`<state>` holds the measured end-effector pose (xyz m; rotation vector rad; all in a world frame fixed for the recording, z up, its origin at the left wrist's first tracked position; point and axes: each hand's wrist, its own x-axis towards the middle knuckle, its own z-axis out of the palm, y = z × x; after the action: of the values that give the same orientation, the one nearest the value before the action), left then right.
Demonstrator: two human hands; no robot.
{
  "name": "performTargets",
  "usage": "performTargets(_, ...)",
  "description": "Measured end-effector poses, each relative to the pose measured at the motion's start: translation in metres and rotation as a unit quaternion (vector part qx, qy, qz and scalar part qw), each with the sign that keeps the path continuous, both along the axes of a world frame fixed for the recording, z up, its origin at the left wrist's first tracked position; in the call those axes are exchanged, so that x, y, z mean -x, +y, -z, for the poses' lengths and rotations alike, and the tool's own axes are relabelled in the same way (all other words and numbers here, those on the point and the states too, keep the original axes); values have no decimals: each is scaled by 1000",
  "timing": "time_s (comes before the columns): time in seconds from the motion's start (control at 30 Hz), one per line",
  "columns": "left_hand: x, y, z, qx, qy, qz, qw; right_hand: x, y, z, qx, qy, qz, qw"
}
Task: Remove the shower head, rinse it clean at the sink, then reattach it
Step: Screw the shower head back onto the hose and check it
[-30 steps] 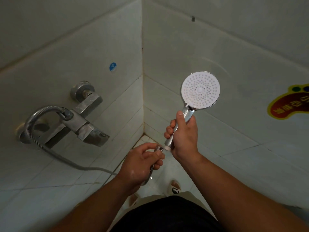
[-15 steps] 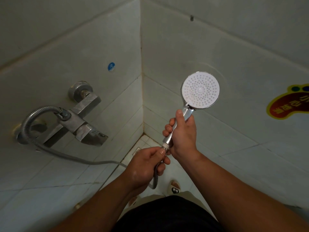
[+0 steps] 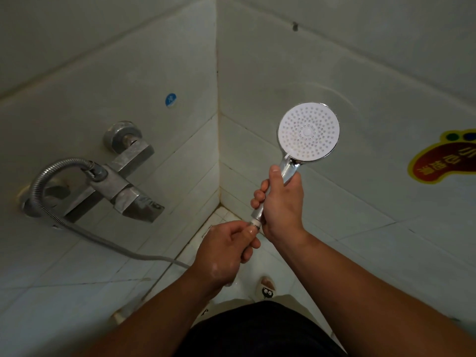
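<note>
The left hand [image 3: 226, 251], pinching the hose [image 3: 108, 243] end, is rising to the shower head [image 3: 307, 132], which the right hand [image 3: 282, 202] is gripping, seemingly reattaching and needing square threading next.

Right hand [image 3: 280, 204] grips the shower head [image 3: 308, 135] by its chrome handle, white spray face tilted up, left hand [image 3: 226, 251] pinches the hose [image 3: 64, 161] end just under the handle, hose loops from the wall tap [image 3: 121, 186].
</note>
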<state>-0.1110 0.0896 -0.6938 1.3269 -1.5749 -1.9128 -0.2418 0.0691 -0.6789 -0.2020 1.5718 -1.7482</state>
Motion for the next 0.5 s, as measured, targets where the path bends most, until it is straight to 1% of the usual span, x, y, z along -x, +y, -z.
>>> performTargets(0.03, 1, 1, 0, 21, -15, -3, 1000, 0, 1, 0, 2, 1, 2, 1000)
performTargets(0.1, 3, 2, 1, 42, -19, -21, 999, 1, 1, 0, 10, -2, 5, 1000)
performTargets(0.23, 8, 0, 2, 26, -3, -78, 997, 1, -1, -1, 19, 5, 1, 1000)
performTargets(0.27, 9, 0, 0, 17, -1, -75, 997, 1, -1, -1, 21, 6, 0, 1000)
performTargets(0.33, 9, -1, -2, 7, -3, -36, 999, 2, 0, 0, 25, 9, -2, 1000)
performTargets(0.43, 9, -2, 0, 29, -57, 23, 998, 2, 0, 2, 26, 5, -1, 1000)
performTargets(0.5, 9, -3, 1, 14, -73, 26, 997, 2, 1, 4, 26, -1, 0, 1000)
